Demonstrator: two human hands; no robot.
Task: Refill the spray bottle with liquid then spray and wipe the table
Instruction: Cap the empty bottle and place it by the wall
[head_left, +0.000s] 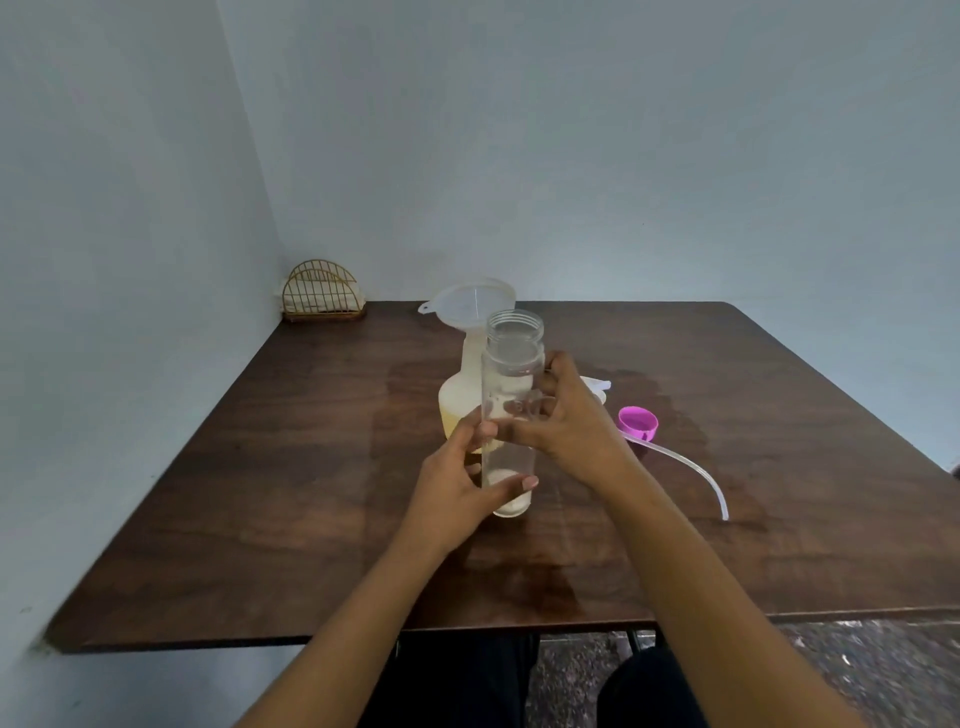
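A clear, open-topped plastic bottle (511, 364) is held upright above the brown table (260, 467). My left hand (457, 493) grips its lower part and my right hand (563, 415) grips its middle. Only a little whitish residue shows at its bottom. Behind it stands a white spray bottle (460, 400) with yellowish liquid low in it and a white funnel (470, 306) in its neck. A pink cap (638, 422) lies to the right, beside the spray head's clear dip tube (691, 470). The spray head itself is mostly hidden behind my right hand.
A gold wire napkin holder (322, 296) with white napkins stands at the table's far left corner against the wall. Wet patches darken the tabletop around the bottles. The table's left side meets the wall. My dark-clothed legs show below the front edge.
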